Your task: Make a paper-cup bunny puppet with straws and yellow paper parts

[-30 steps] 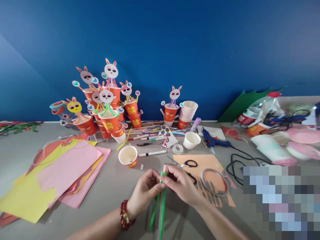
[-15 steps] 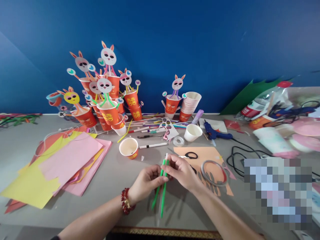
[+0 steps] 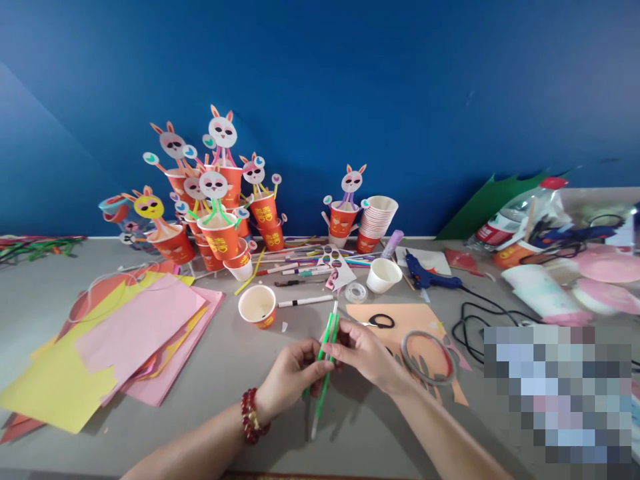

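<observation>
Both of my hands meet above the table near its front. My left hand [image 3: 295, 373], below a red bead bracelet [image 3: 254, 417], pinches green strips that look like pipe cleaners [image 3: 325, 390]. They lie along a thin whitish stick [image 3: 335, 308], whose ends show past the green at the top and bottom. My right hand [image 3: 363, 350] pinches the same bundle a little higher, thumb to fingers. The bundle stands tilted, its top leaning right. My fingers hide its middle.
A paper cup [image 3: 257, 307] and a white marker [image 3: 305, 302] lie beyond my hands. Rabbit-faced figures stand in red cups [image 3: 220, 237] at the back. Coloured paper [image 3: 140, 320] is on the left; scissors [image 3: 383, 321], a tape roll [image 3: 427, 358] and a glue gun [image 3: 430, 275] are on the right.
The green bundle tilts more, its lower end swinging left and its top right. Both hands have shifted slightly within the view as the camera tipped upward. They keep their grip.
</observation>
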The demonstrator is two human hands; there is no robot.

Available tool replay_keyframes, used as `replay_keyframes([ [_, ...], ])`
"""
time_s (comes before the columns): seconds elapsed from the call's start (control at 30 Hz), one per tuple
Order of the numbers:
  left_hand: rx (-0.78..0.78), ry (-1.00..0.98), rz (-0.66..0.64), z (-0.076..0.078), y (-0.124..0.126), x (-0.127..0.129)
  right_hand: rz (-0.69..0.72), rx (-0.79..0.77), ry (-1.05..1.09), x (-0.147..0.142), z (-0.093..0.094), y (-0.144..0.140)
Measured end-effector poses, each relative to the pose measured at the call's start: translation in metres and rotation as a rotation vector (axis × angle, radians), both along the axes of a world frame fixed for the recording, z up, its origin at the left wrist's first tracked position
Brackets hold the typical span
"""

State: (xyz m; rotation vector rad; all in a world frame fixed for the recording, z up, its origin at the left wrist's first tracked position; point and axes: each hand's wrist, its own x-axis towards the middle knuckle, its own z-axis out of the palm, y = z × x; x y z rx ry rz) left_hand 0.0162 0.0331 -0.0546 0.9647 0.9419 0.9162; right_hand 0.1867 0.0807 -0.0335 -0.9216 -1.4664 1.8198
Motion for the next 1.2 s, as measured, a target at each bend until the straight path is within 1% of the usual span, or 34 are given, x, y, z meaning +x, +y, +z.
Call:
replay_keyframes([
  [0.1, 0.000, -0.021, -0.003, 0.002, -0.001, 0.000, 0.023, -0.024, 0.007, 0.003, 0.002, 0.001],
  [0.2, -0.020, -0.068, -0.013, 0.005, -0.003, 0.001, 0.013, 0.020, 0.012, 0.003, 0.004, 0.000],
  [0.3, -0.050, -0.103, -0.023, 0.007, -0.004, 0.002, -0.005, 0.055, 0.022, 0.002, 0.001, -0.002],
  [0.4, -0.064, -0.107, -0.025, 0.006, -0.004, 0.002, -0.019, 0.050, 0.024, 0.002, -0.002, -0.003],
  [0.53, -0.047, -0.106, -0.042, 0.004, -0.003, 0.001, 0.018, 0.038, 0.013, 0.003, 0.004, -0.003],
  [0.67, -0.042, -0.098, -0.025, 0.004, -0.001, 0.001, -0.006, 0.058, -0.018, 0.003, 0.008, -0.003],
  [0.83, -0.060, -0.080, -0.049, 0.006, -0.002, 0.004, -0.036, 0.122, -0.021, 0.001, 0.002, -0.003],
  [0.97, -0.065, -0.059, -0.059, 0.006, -0.003, 0.005, -0.039, 0.131, -0.011, 0.001, -0.001, -0.002],
  [1.07, -0.071, -0.042, -0.077, 0.003, -0.001, 0.006, -0.087, 0.136, -0.033, 0.003, -0.002, 0.001],
  [1.13, -0.067, -0.017, -0.098, 0.001, 0.001, 0.006, -0.157, 0.159, -0.035, 0.005, -0.004, 0.003],
  [1.2, -0.038, 0.037, -0.146, 0.004, 0.001, 0.005, -0.241, 0.167, -0.017, 0.007, -0.005, 0.005],
])
